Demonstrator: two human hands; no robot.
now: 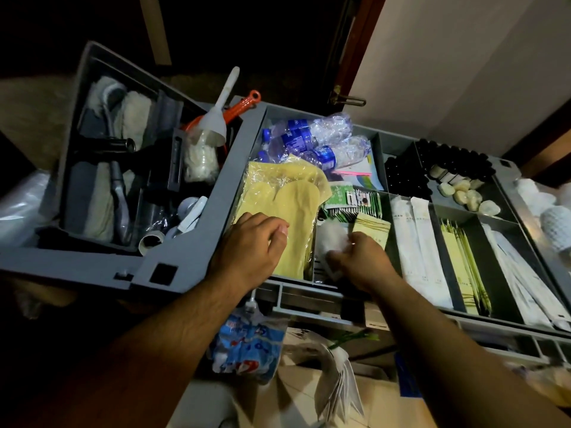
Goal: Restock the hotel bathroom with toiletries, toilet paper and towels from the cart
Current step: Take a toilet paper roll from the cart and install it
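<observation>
Head view, down onto the cart's divided tray (392, 140), grey, with stock in every compartment seen. Beyond the tray's left wall, one tool caddy (77, 264) holding cloths and brushes. Inside the tray's left compartment, one yellow wrapped packet (287, 193), and at the far end at least three water bottles (309, 140), piled so the full number stays unclear. Toward the tray's right, two long white sachets (414, 242) topping their stack, a packed row of yellow-green sachets (460, 257) too tight to count, and about six round soaps (472, 199) at the far right.

At the tray's front left, left hand (253, 242) on the yellow packet, fingers curled; grip clamped on the wrap or only resting, cannot tell. At the tray's middle front, right hand (361, 261), grip pinched together on one small white crinkly packet (327, 239).

Judged early: gathering toiletries at the cart; no bathroom in sight, nothing seen delivered, toilet paper and towels not yet in hand.
</observation>
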